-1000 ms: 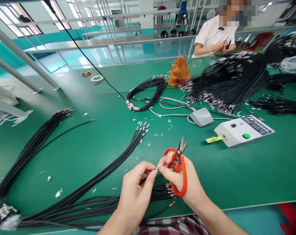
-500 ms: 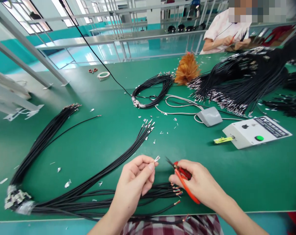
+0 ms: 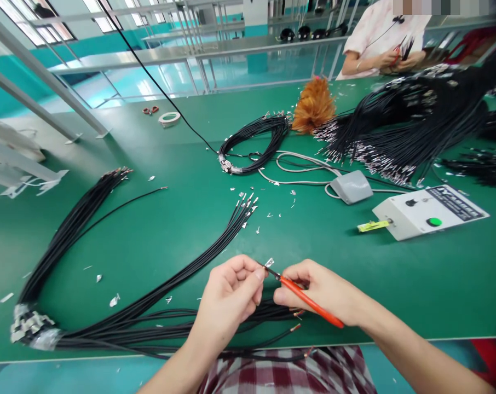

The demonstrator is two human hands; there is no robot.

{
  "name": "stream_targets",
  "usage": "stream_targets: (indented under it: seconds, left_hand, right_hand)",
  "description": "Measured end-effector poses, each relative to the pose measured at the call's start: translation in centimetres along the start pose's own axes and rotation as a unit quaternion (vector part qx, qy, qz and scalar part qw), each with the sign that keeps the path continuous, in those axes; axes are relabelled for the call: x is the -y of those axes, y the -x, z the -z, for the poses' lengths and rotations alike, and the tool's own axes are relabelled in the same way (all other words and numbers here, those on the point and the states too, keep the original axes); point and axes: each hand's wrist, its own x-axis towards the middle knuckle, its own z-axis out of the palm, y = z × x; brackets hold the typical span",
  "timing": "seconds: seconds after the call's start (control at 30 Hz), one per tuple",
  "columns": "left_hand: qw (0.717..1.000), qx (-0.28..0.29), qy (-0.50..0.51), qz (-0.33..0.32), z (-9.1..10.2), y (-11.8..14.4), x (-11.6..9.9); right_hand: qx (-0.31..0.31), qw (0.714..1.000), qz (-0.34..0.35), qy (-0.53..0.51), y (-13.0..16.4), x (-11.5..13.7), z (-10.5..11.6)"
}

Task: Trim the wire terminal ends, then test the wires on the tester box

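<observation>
The left hand is closed, thumb and forefinger pinching a black wire just behind its metal terminal, which sticks up above the fingertips. The right hand is closed around orange-handled snips, whose dark tips touch the wire right at the terminal. Both hands hover low over the near edge of the green table.

Under them lies a loose bundle of black wires with bare copper ends, running left to a taped clump. A second bundle fans away toward the table's middle, and a third lies further left. Small metal scraps dot the table. Beyond sit a grey pedal, a white control box with a green button, a wire coil, an orange duster and a large heap of wires. A co-worker works at the far side.
</observation>
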Motion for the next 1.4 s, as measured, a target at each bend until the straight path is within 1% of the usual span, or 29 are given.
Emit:
stream_targets:
  seconds: [0.07, 0.17, 0.23, 0.33, 0.4, 0.57, 0.7, 0.77, 0.8, 0.87, 0.93, 1.0, 1.07, 1.13, 1.3, 1.4]
  left_hand:
    - [1.0, 0.001, -0.006, 0.0, 0.0, 0.0, 0.0]
    - [1.0, 0.001, -0.012, -0.002, -0.1, -0.1, -0.1]
    - [1.0, 0.002, -0.014, -0.002, -0.1, -0.1, -0.1]
    - [1.0, 0.002, -0.014, 0.002, -0.1, -0.1, 0.0]
    - [1.0, -0.001, -0.012, -0.001, -0.1, -0.1, 0.2]
    - [1.0, -0.003, 0.015, -0.022, 0.2, 0.0, 0.2]
    - [0.999, 0.001, 0.042, -0.03, 0.8, 0.3, -0.5]
    - [0.999, 0.008, 0.041, -0.028, 0.9, 0.3, -0.7]
    - [0.999, 0.011, 0.038, -0.025, 0.8, 0.3, -0.7]
    - [1.0, 0.012, 0.024, -0.016, 0.5, 0.2, -0.5]
    - [1.0, 0.01, 0.008, -0.007, 0.1, 0.0, -0.1]
    - [1.0, 0.009, -0.003, -0.004, -0.2, 0.0, 0.3]
    - [1.0, 0.008, -0.006, -0.01, -0.2, -0.1, 0.7]
    - [1.0, 0.005, -0.005, -0.021, -0.1, -0.2, 0.9]
    - [0.999, 0.004, -0.003, -0.05, 0.1, -0.3, 1.7]
    - [0.996, -0.024, -0.023, -0.089, -0.1, -0.5, 2.1]
  right_hand:
    - [0.031, 0.999, -0.007, -0.022, -0.1, 0.3, 0.3]
    - [0.046, 0.999, -0.001, -0.023, -0.1, 0.3, 0.5]
    - [0.025, 1.0, -0.001, 0.001, 0.1, 0.1, 0.6]
    - [-0.049, 0.997, -0.004, 0.061, 0.3, -0.4, 0.5]
    - [-0.068, 0.995, -0.004, 0.073, 0.3, -0.4, 0.2]
    - [-0.025, 1.0, -0.003, -0.007, -0.2, -0.8, -0.4]
    - [-0.028, 0.999, -0.018, -0.019, -0.2, -1.8, 0.0]
    - [-0.036, 0.998, -0.004, -0.042, 0.1, -1.7, 0.2]
    - [-0.052, 0.996, 0.016, -0.064, 0.2, -1.5, 0.1]
    - [-0.103, 0.984, 0.072, -0.13, 0.2, -0.6, -0.3]
    - [-0.152, 0.96, 0.121, -0.2, -0.1, 0.3, -1.1]
    - [-0.178, 0.939, 0.148, -0.254, -0.6, 0.9, -1.9]
    - [-0.19, 0.927, 0.156, -0.284, -1.2, 1.1, -2.5]
    - [-0.195, 0.921, 0.153, -0.301, -1.6, 1.0, -2.8]
    - [-0.188, 0.908, 0.143, -0.347, -1.9, 0.8, -2.8]
    - [-0.199, 0.898, 0.142, -0.366, -2.0, 0.7, -2.8]
